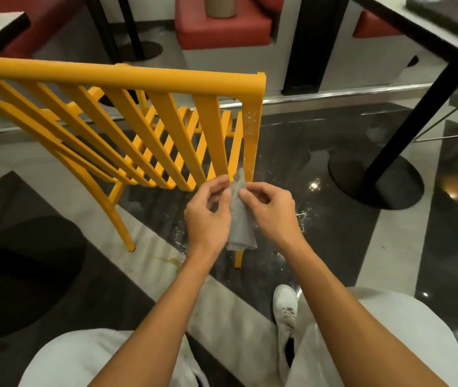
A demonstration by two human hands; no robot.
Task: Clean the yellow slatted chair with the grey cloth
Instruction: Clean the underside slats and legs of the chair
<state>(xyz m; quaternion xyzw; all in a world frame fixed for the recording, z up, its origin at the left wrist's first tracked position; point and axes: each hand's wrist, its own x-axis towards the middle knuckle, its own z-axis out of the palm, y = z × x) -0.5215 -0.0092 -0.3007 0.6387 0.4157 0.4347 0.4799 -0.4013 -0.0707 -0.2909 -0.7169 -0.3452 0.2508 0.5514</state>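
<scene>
The yellow slatted chair (127,79) stands in front of me with its back towards me, its top rail running from the left edge to the upper middle. White specks mark its right upright. The grey cloth (239,219) hangs bunched between my hands, just below the lower end of the right-hand slats. My left hand (208,210) pinches the cloth's upper left side with thumb and fingers. My right hand (271,206) pinches its upper right side. The cloth's top edge touches the chair's right upright.
A black table leg with a round base (376,177) stands to the right on the glossy dark floor. Red seats (222,26) and another table lie behind the chair. White dusty marks spot the floor under the chair. My legs and a white shoe (285,305) are below.
</scene>
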